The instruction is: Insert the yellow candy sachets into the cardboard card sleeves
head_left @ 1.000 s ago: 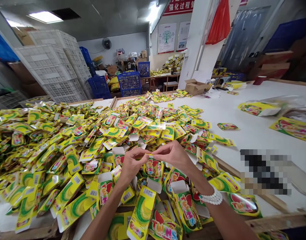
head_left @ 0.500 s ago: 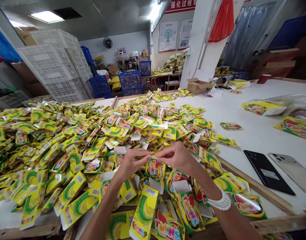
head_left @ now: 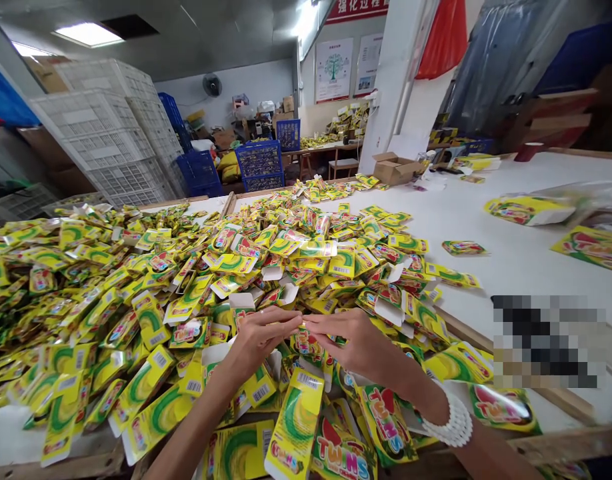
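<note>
While over cartons [head_left: 293, 417], two hands [head_left: 259, 343] [head_left: 359, 343], one yellow piece [head_left: 303, 323]

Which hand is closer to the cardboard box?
Right hand: nearer, in front of the cardboard box and slightly left of it. Left hand: farther, also in front, further left.

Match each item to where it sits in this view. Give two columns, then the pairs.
Items:
1. Yellow TWINS packets
2. White beaded bracelet
3. Wall fan
4. Open cardboard box

Places:
A. High on the back wall
B. On the right wrist
C. On the white table, beyond the heap
D. Heaped below the left hand and right hand

Pairs: 1-D, 2-B, 3-A, 4-C
</note>
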### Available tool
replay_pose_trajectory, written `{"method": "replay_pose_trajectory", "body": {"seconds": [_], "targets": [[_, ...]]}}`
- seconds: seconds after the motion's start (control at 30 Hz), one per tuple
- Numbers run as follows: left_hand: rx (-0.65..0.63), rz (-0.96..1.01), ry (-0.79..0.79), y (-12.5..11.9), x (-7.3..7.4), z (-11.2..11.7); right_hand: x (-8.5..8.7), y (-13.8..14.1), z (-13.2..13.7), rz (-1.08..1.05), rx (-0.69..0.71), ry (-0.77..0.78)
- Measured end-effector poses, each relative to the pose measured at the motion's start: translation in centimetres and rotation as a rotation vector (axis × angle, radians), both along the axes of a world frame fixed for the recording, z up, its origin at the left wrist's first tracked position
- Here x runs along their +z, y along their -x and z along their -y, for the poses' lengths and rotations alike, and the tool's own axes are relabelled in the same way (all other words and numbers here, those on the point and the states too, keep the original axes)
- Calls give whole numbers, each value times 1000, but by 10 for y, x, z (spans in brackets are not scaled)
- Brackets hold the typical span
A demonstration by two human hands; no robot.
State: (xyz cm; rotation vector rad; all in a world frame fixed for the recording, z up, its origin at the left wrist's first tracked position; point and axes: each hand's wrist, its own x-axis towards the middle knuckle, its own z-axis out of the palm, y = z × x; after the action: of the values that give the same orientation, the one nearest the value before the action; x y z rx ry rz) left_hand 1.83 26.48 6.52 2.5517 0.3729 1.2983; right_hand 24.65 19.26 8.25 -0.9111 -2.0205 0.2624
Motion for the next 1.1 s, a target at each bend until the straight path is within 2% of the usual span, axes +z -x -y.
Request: {"method": "replay_pose_trajectory", "body": {"seconds": [0.13,0.27,0.43,0.57,0.73,0.97,1.1], "targets": [[-3,105,-2,-2,-11,0,-4,-3,-1,4,21,15],[31,109,37,1,-16,4,-11,-6,-1,-27,39,49],[58,77,97,3,-14,10,-18,-4,-2,-123,13,133],[58,92,75,0,-10,12,-17,-3,-2,-170,-2,200],[123,102,54,-2,-7,15,-14,-1,-1,-277,-62,178],[126,137,134,-2,-14,16,-13,2,-1,-271,-39,243],[147,131,268,-4,-15,18,-13,1,-1,-277,-127,211]]}}
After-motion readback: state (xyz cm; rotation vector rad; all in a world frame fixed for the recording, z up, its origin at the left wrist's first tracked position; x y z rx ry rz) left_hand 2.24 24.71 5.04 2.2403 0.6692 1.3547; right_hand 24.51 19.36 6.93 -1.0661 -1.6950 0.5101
